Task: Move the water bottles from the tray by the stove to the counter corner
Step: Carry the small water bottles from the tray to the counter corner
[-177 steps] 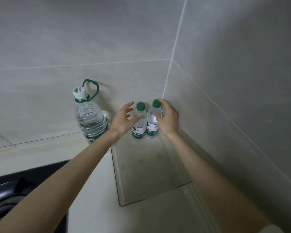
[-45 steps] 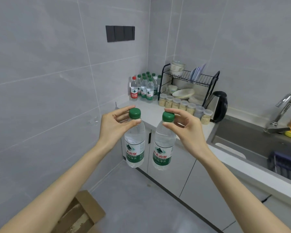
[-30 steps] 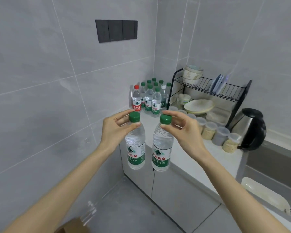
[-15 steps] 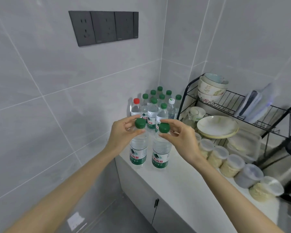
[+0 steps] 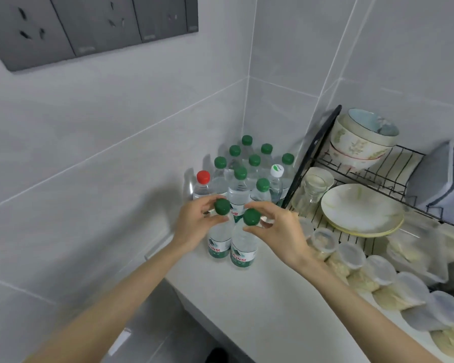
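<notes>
Bottle labels (image 5: 242,258) too blurred, no legible text.

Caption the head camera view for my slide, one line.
Left hand and right hand hold two water bottles by their caps beside the bottle cluster in the counter corner.

I can't read the blurred labels on the left bottle (image 5: 219,242) or right bottle (image 5: 243,248). My left hand (image 5: 194,227) hides the base of the red-capped bottle (image 5: 203,177); at eleven o'clock, the socket panel (image 5: 89,24) runs off-frame.
</notes>
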Tool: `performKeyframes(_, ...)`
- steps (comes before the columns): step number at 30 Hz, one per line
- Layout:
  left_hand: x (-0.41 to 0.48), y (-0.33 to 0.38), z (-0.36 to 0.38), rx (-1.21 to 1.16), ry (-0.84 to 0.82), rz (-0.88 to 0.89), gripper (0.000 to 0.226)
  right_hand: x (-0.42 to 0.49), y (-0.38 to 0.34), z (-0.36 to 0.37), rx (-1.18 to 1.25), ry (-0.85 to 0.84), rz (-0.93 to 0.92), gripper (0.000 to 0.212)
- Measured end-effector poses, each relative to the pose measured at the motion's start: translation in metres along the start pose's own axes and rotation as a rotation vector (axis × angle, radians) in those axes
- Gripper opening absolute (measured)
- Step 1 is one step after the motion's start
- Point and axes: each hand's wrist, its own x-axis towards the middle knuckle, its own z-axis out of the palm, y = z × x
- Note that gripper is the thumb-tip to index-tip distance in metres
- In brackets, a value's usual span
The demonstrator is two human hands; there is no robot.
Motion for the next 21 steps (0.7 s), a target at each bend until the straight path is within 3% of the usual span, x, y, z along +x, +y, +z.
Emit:
performKeyframes(8,0.045,-0.012,0.001,0.004,-0.030,-0.019,0.039,0.039,0.015,0.017,-0.032,0.043,0.073,0.038)
performKeyframes(14,0.058,-0.019,0.002,0.100,-0.063,0.064,0.029,0.049,0.026,0.021,-0.029,0.061,0.068,0.038)
performKeyframes(21,0.059,-0.018,0.005,0.131,-0.030,0.038,0.035,0.050,0.031,0.018,-0.050,0.027,0.022,0.036)
